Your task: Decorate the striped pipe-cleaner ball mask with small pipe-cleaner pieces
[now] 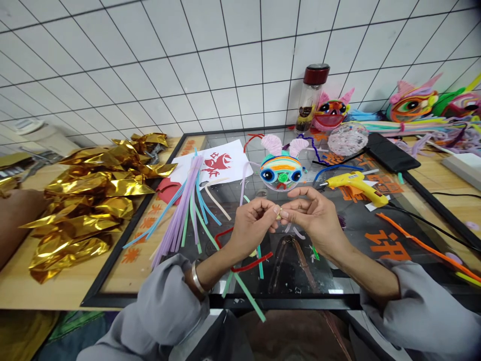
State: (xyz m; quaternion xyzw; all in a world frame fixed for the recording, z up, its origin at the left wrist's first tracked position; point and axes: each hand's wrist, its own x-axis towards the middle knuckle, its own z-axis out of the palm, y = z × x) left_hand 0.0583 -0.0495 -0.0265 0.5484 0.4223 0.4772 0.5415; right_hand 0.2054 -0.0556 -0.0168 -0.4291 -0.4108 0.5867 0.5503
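My left hand point(252, 220) and my right hand point(311, 213) meet above the glass tabletop point(361, 220), fingertips pinched together on one small pale yellowish piece point(278, 214). What that piece is I cannot make out. Just beyond the hands stands a striped pipe-cleaner creature point(281, 168) with blue eyes and pink ears. A yellow glue gun point(355, 184) lies to the right of it. A bundle of purple, blue and green pipe cleaners point(186, 208) lies left of my left hand. A red pipe cleaner point(251, 263) rests under my left wrist.
Crumpled gold foil point(93, 200) covers the wooden table at left. A white sheet with a red paper cutout point(217, 164), a clear bottle with a dark red cap point(310, 98), a clear ball point(347, 139), a black pad point(391, 153) and finished colourful masks point(413, 104) line the back. An orange pipe cleaner point(424, 245) lies at right.
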